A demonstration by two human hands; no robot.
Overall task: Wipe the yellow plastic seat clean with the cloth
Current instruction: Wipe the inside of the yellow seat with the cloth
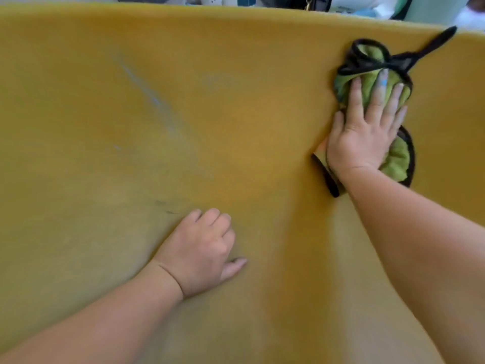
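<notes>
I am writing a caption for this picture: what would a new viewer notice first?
The yellow seat fills nearly the whole view. At upper right, the right hand presses a green cloth with black edging on it. Lower centre, the left hand rests on the seat.

left hand [199, 248]: fingers curled, thumb out | right hand [364, 132]: flat, fingers spread

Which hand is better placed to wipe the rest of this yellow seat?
Right. The right hand presses the green cloth flat on the yellow seat; the left hand rests bare, fingers curled, holding nothing.
</notes>
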